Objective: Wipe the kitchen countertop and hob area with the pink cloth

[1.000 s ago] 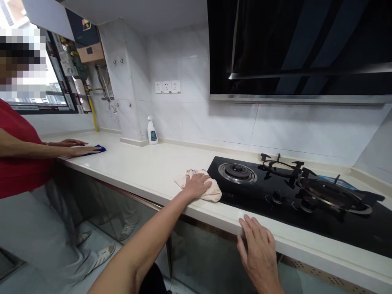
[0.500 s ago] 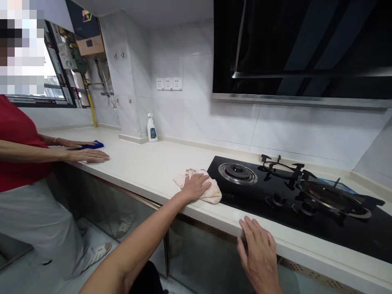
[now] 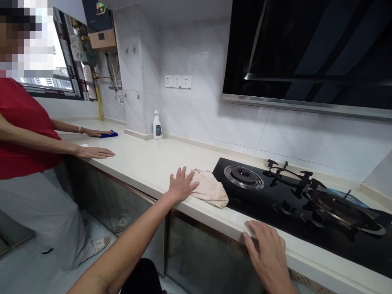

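Observation:
My left hand [image 3: 181, 185] lies flat on the cream countertop [image 3: 143, 161] with its fingers spread, touching the left edge of a crumpled beige cloth [image 3: 210, 188]. The cloth sits just left of the black gas hob [image 3: 306, 204]. My right hand [image 3: 268, 253] rests open on the counter's front edge, fingers flat, below the hob. Neither hand holds anything.
A person in a red top [image 3: 24, 122] stands at the left, one hand flat on the counter, the other on a blue cloth [image 3: 108, 134]. A white spray bottle [image 3: 157, 125] stands by the back wall. A black range hood [image 3: 309, 53] hangs over the hob.
My left hand has slid off the top of the beige cloth to its left edge and spread its fingers. The other person has moved the blue cloth farther back.

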Available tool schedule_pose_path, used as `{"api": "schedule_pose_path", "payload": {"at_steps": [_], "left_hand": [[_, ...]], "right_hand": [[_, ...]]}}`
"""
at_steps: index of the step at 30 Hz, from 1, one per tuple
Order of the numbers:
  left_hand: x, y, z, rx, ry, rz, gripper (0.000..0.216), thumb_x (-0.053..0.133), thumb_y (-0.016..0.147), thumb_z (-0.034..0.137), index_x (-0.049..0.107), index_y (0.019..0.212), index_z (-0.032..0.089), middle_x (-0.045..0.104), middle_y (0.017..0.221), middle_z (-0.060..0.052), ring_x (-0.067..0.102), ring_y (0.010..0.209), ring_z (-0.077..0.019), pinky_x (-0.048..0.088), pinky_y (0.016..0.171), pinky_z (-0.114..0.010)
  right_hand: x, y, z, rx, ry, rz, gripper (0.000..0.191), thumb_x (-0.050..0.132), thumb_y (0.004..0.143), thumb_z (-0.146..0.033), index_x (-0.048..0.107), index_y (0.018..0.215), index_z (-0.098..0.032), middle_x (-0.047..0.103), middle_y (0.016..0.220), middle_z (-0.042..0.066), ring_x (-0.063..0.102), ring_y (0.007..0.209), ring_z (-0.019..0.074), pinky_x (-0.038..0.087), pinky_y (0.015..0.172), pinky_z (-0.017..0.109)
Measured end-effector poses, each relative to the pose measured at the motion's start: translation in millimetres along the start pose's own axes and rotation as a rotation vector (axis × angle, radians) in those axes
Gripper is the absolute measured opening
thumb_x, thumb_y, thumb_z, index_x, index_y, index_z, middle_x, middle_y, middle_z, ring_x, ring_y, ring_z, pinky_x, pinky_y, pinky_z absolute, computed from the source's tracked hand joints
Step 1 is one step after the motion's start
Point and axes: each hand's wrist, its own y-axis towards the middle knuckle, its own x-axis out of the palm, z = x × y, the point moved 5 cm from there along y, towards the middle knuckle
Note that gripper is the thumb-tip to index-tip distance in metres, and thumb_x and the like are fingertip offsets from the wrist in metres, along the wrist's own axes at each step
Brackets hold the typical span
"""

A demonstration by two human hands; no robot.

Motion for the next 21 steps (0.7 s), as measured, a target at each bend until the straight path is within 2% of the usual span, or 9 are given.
{"api": "schedule_pose_path", "payload": {"at_steps": [3, 6, 8, 10, 13, 16, 19, 21], "left_hand": [[8.1, 0.3, -2.0, 0.014, -0.030, -0.072, 0.072, 0.028, 0.103, 0.066, 0.026, 0.163, 0.026, 0.020, 0.170, -0.017, 0.014, 0.157, -0.0403, 0.022, 0.119, -0.067], [11.1, -0.1, -0.2, 0.035, -0.030, -0.059, 0.072, 0.028, 0.103, 0.066, 0.026, 0.162, 0.025, 0.028, 0.167, -0.019, 0.022, 0.155, -0.0411, 0.025, 0.117, -0.066], [11.7, -1.1, 0.6, 0.038, -0.017, -0.044, 0.072, 0.028, 0.103, 0.066, 0.027, 0.162, 0.024, 0.035, 0.164, -0.019, 0.027, 0.152, -0.0410, 0.027, 0.116, -0.066], [11.3, -2.4, 1.3, 0.045, -0.004, -0.028, 0.070, 0.027, 0.104, 0.065, 0.030, 0.160, 0.024, 0.039, 0.161, -0.019, 0.032, 0.149, -0.0403, 0.029, 0.115, -0.065], [10.0, -4.1, 2.2, 0.056, 0.007, -0.002, 0.067, 0.025, 0.105, 0.062, 0.034, 0.158, 0.023, 0.044, 0.158, -0.019, 0.038, 0.145, -0.0391, 0.032, 0.114, -0.063], [9.6, -4.2, 2.4, 0.062, 0.005, 0.021, 0.063, 0.025, 0.106, 0.059, 0.036, 0.157, 0.024, 0.046, 0.155, -0.019, 0.040, 0.142, -0.0385, 0.034, 0.112, -0.063], [10.6, -3.3, 1.7, 0.069, -0.007, 0.034, 0.060, 0.026, 0.106, 0.058, 0.038, 0.155, 0.025, 0.048, 0.153, -0.018, 0.043, 0.139, -0.0377, 0.035, 0.110, -0.062], [11.2, -3.1, 0.8, 0.069, -0.009, 0.038, 0.058, 0.025, 0.106, 0.056, 0.039, 0.155, 0.026, 0.048, 0.152, -0.017, 0.044, 0.138, -0.0367, 0.035, 0.110, -0.061]], "right_hand": [[0.6, 38.9, -8.2, 0.030, 0.057, 0.006, 0.035, 0.044, 0.102, -0.045, 0.061, 0.125, -0.026, 0.065, 0.127, 0.010, 0.057, 0.118, 0.0265, 0.043, 0.094, 0.043], [10.9, 88.6, -29.7, -0.029, 0.095, 0.031, 0.040, 0.042, 0.103, -0.043, 0.060, 0.132, -0.024, 0.059, 0.139, 0.013, 0.052, 0.129, 0.0283, 0.041, 0.102, 0.047], [28.7, 119.2, -44.9, -0.078, 0.097, -0.057, 0.044, 0.040, 0.103, -0.041, 0.058, 0.138, -0.023, 0.053, 0.148, 0.015, 0.047, 0.136, 0.0293, 0.038, 0.107, 0.049], [52.5, 141.4, -56.1, -0.116, 0.077, -0.204, 0.047, 0.039, 0.103, -0.039, 0.055, 0.143, -0.022, 0.046, 0.155, 0.015, 0.041, 0.141, 0.0303, 0.036, 0.110, 0.050], [86.6, 156.0, -63.1, -0.162, 0.073, -0.396, 0.046, 0.040, 0.102, -0.040, 0.057, 0.141, -0.025, 0.052, 0.151, 0.012, 0.048, 0.133, 0.0268, 0.039, 0.105, 0.045], [108.2, 158.6, -62.6, -0.158, 0.080, -0.499, 0.046, 0.034, 0.103, -0.044, 0.059, 0.139, -0.026, 0.060, 0.139, 0.010, 0.056, 0.119, 0.0228, 0.041, 0.097, 0.040], [115.4, 163.1, -65.9, -0.138, 0.058, -0.520, 0.049, 0.033, 0.103, -0.042, 0.057, 0.141, -0.023, 0.049, 0.151, 0.015, 0.045, 0.135, 0.0274, 0.035, 0.104, 0.046], [116.3, 166.7, -75.9, -0.172, 0.052, -0.528, 0.048, 0.035, 0.102, -0.039, 0.054, 0.143, -0.023, 0.041, 0.159, 0.014, 0.035, 0.143, 0.0280, 0.030, 0.110, 0.047]]}}
